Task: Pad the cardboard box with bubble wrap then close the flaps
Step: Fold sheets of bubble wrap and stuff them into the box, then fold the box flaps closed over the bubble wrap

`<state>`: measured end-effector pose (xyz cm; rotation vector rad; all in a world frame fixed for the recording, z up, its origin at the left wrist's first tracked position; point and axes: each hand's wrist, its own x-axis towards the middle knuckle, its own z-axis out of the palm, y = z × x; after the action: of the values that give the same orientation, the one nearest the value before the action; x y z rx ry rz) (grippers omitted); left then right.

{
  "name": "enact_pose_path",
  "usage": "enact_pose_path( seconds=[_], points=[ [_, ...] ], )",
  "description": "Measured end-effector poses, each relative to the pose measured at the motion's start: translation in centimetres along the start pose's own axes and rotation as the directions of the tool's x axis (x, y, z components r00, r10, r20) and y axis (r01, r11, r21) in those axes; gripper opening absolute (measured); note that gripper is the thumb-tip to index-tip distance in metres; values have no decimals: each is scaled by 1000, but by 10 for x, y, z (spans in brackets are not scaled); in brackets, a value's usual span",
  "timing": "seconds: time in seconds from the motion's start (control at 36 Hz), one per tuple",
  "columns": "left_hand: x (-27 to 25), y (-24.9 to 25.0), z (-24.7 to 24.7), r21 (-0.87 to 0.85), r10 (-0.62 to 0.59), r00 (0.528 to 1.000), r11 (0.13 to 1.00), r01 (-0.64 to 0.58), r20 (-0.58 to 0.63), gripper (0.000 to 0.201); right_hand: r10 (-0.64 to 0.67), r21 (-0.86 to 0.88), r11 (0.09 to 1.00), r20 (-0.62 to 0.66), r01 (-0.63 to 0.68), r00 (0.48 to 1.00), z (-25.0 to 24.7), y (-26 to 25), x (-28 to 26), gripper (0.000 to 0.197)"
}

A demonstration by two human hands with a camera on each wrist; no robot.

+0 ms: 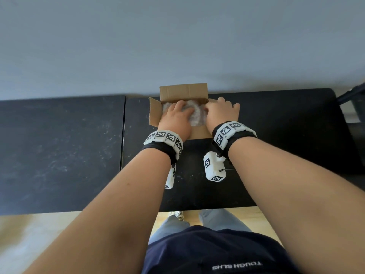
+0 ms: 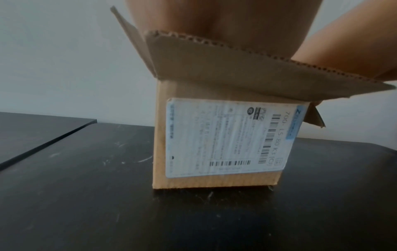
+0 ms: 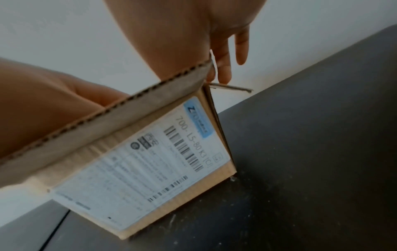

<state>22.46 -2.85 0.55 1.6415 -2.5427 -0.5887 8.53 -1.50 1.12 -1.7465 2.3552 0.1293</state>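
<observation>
A small cardboard box [image 1: 183, 90] stands on the black table with its flaps open; a white shipping label [image 2: 223, 139] covers its near side. Clear bubble wrap [image 1: 195, 115] fills the inside. My left hand [image 1: 175, 115] reaches into the box from the near left and presses down on the wrap; only its palm [image 2: 182, 20] shows in the left wrist view. My right hand [image 1: 222, 111] lies over the box's right edge, thumb toward the wrap, with straight fingers [image 3: 223, 68] hanging outside above the folded-out right flap [image 3: 232, 88]. The near flap [image 3: 128, 115] sticks out under both wrists.
The box sits near the far edge of a black table [image 1: 276, 135] against a pale wall. A second black tabletop [image 1: 59, 145] adjoins on the left, with a narrow seam [image 1: 123, 131] between them. A dark object [image 1: 357, 107] stands at the far right.
</observation>
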Motion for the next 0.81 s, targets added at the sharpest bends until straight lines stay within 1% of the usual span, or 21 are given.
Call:
enact_pose_path(
  seconds=[0.06, 0.14, 0.22, 0.33, 0.39, 0.44, 0.56, 0.64, 0.69, 0.81],
  points=[
    [0, 1, -4, 26, 6, 1000, 1000, -7, 21, 56, 12, 42, 999, -17, -11, 1000, -3, 1, -5, 36],
    [-3, 2, -8, 48, 12, 1000, 999, -14, 27, 60, 17, 93, 996, -88, -9, 996, -9, 2, -11, 38],
    [-9, 3, -12, 55, 32, 997, 998, -28, -74, 56, 33, 139, 990, -153, -11, 988, -18, 3, -16, 35],
    [-17, -2, -24, 75, 40, 972, 997, -24, -230, 55, 89, 193, 980, -199, -50, 976, -29, 2, -20, 28],
    [-20, -6, -29, 73, 11, 953, 997, 12, -303, 54, 130, 225, 971, -202, -83, 971, -32, 1, -23, 28],
    [-24, -11, -32, 74, -37, 937, 995, 67, -347, 50, 177, 263, 957, -189, -124, 966, -34, 1, -27, 30],
    [-33, -24, -29, 44, -156, 917, 982, 185, -367, 47, 235, 285, 939, -117, -194, 965, -30, 2, -41, 39],
    [-41, -28, -24, -13, -223, 894, 971, 237, -389, 42, 272, 304, 922, -66, -240, 960, -24, 0, -51, 47],
    [-46, -29, -20, -51, -271, 892, 961, 272, -362, 43, 286, 314, 913, -42, -259, 957, -19, -1, -56, 47],
    [-50, -30, -16, -91, -369, 895, 929, 358, -251, 59, 310, 339, 896, -18, -286, 951, -11, -2, -60, 53]
  ],
)
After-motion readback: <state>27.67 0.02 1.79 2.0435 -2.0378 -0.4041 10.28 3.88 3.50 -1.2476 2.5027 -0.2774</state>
